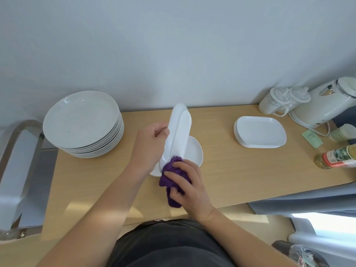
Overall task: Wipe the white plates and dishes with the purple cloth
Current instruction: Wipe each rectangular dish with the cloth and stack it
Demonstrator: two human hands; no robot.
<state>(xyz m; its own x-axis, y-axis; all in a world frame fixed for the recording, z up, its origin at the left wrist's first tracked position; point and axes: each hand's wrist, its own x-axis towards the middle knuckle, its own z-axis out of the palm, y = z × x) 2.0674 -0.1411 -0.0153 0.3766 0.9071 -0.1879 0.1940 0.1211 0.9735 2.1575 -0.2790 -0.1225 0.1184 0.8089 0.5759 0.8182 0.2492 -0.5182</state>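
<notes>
The left hand's (152, 143) fingertips were hidden behind the white dish (178, 132) it gripped, held nearly on edge over the wooden surface (250, 170). That dish partly covered another white dish (194, 153) lying below it. At the right edge the white kettle (325, 105) and a jar (337, 158) were cut off. The glossy, rounded-rectangular dish met the crumpled purple cloth (171, 176) at its near end. The right hand (189, 187) clutched the cloth, fingers curled around it. Speckled round plates (82, 120) were stacked left, smooth squarish dishes (260, 132) right.
</notes>
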